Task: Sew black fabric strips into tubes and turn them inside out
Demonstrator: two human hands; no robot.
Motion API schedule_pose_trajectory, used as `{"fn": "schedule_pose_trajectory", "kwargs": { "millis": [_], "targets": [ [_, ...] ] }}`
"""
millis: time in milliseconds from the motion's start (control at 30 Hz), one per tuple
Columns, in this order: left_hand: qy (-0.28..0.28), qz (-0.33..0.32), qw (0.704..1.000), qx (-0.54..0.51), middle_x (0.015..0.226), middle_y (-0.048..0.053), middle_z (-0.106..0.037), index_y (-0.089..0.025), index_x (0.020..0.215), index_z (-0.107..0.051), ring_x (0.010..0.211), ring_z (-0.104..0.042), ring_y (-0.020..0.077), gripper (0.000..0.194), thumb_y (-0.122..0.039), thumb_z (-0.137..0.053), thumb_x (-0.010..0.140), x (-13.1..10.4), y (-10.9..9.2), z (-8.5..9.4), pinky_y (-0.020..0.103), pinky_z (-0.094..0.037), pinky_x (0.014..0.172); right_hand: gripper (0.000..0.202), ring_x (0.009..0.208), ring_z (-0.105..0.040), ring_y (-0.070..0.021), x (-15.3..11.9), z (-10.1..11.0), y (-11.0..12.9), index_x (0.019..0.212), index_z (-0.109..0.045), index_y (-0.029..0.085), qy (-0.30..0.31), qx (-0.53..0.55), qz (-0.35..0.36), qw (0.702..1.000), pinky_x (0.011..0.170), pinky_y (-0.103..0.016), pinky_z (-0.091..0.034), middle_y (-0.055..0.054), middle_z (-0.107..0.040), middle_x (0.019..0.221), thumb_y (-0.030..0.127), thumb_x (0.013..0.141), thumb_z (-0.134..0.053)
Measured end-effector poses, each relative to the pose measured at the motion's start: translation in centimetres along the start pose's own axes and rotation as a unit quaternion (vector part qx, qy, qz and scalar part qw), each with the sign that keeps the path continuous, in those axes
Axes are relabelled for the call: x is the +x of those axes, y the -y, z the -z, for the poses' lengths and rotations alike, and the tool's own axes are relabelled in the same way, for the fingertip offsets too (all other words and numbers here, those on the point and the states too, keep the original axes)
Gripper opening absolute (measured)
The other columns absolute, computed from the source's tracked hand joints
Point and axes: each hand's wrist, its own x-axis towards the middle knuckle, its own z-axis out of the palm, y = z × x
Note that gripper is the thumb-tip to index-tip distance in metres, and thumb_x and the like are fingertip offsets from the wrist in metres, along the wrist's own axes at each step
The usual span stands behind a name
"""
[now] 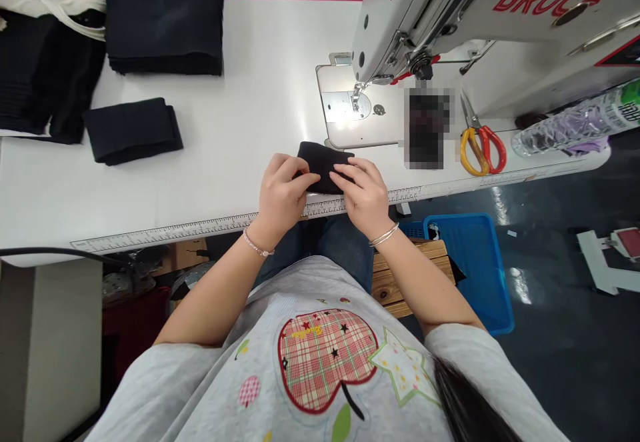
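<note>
A small folded piece of black fabric lies at the front edge of the white sewing table. My left hand pinches its left end between thumb and fingers. At its right end, my right hand grips the cloth with the fingertips on top. Just beyond the fabric are the metal needle plate and the presser foot of the sewing machine. The presser foot stands apart from the cloth.
Scissors and a plastic bottle lie to the right, beside a blurred-out dark item. Folded black cloth and a black stack sit at left. A ruler strip runs along the edge; a blue crate stands below.
</note>
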Motion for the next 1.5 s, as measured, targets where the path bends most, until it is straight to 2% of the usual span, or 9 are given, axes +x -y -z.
{"fn": "schedule_pose_trajectory", "kwargs": {
  "millis": [233,400,533,767,900,1000,1200,1433,1500],
  "targets": [
    [0.050,-0.100,0.992,0.064,0.090,0.008,-0.067,-0.017,0.095,-0.067,0.095,-0.056,0.0228,0.022,-0.011,-0.047,0.092,-0.5,-0.2,1.0,0.037,-0.047,0.077,0.031,0.111,-0.059,-0.0276,-1.0,-0.6,0.0,0.108,-0.073,0.024,-0.018,-0.084,0.045,0.995,0.095,-0.046,-0.052,-0.006,-0.072,0.113,0.018,0.097,-0.045],
    [0.089,-0.082,0.990,0.072,0.096,0.011,-0.069,-0.018,0.098,-0.067,0.099,-0.058,0.0243,0.023,-0.011,-0.046,0.091,-1.0,-0.4,1.4,0.039,-0.048,0.080,0.030,0.110,-0.061,-0.0268,-1.2,-0.9,-0.3,0.111,-0.072,0.025,0.005,-0.084,0.054,0.995,0.094,-0.044,-0.053,-0.006,-0.071,0.117,0.021,0.097,-0.047],
    [0.113,-0.078,0.986,0.095,0.092,0.010,-0.067,-0.018,0.094,-0.066,0.093,-0.056,0.0240,0.024,-0.011,-0.044,0.091,-0.8,-0.6,1.4,0.038,-0.046,0.076,0.028,0.108,-0.063,-0.0267,-1.1,-1.4,-0.3,0.110,-0.073,0.026,-0.017,-0.074,0.073,0.994,0.094,-0.044,-0.054,-0.004,-0.071,0.115,0.021,0.095,-0.050],
    [0.100,-0.056,0.989,0.090,0.088,0.010,-0.065,-0.020,0.092,-0.066,0.088,-0.053,0.0236,0.026,-0.010,-0.042,0.091,-0.5,-1.1,1.0,0.039,-0.043,0.073,0.034,0.118,-0.057,-0.0283,-1.5,-2.4,0.4,0.110,-0.073,0.026,-0.084,-0.046,0.024,0.995,0.097,-0.048,-0.053,-0.007,-0.071,0.114,0.015,0.094,-0.044],
    [0.083,-0.063,0.990,0.092,0.086,0.009,-0.066,-0.019,0.085,-0.066,0.089,-0.054,0.0237,0.019,-0.013,-0.049,0.090,-1.0,-0.9,0.9,0.038,-0.046,0.074,0.031,0.119,-0.057,-0.0273,-1.6,-2.4,0.3,0.112,-0.071,0.023,-0.104,-0.026,0.058,0.993,0.096,-0.046,-0.055,-0.009,-0.072,0.108,0.011,0.093,-0.049],
    [0.074,-0.068,0.991,0.083,0.087,0.009,-0.068,-0.019,0.093,-0.068,0.094,-0.057,0.0245,0.019,-0.013,-0.050,0.090,-1.4,-0.7,1.1,0.039,-0.048,0.076,0.027,0.116,-0.059,-0.0281,-1.3,-2.1,0.2,0.106,-0.072,0.022,-0.087,-0.037,0.075,0.993,0.093,-0.045,-0.056,-0.009,-0.073,0.102,0.012,0.092,-0.052],
    [0.097,-0.072,0.990,0.071,0.099,0.011,-0.070,-0.019,0.112,-0.067,0.103,-0.060,0.0268,0.029,-0.012,-0.047,0.091,-2.1,-0.3,1.5,0.043,-0.053,0.081,0.024,0.111,-0.063,-0.0287,-0.8,-1.8,0.4,0.100,-0.074,0.022,-0.028,-0.047,0.053,0.997,0.094,-0.046,-0.056,-0.010,-0.072,0.103,0.017,0.094,-0.052],
    [0.099,-0.103,0.987,0.079,0.098,0.013,-0.068,-0.017,0.115,-0.063,0.097,-0.060,0.0247,0.030,-0.010,-0.045,0.092,-1.5,-0.4,1.7,0.041,-0.053,0.080,0.024,0.105,-0.065,-0.0283,-0.2,-1.9,0.5,0.093,-0.075,0.023,-0.074,-0.060,0.078,0.992,0.089,-0.044,-0.058,-0.008,-0.073,0.094,0.015,0.092,-0.052],
    [0.096,-0.116,0.985,0.088,0.097,0.013,-0.068,-0.017,0.117,-0.062,0.092,-0.059,0.0241,0.031,-0.010,-0.045,0.091,-1.2,-0.5,1.9,0.039,-0.052,0.077,0.026,0.107,-0.064,-0.0279,-0.2,-1.8,0.6,0.095,-0.075,0.023,-0.068,-0.059,0.076,0.993,0.091,-0.043,-0.058,-0.008,-0.072,0.095,0.015,0.093,-0.050]
  ]
}}
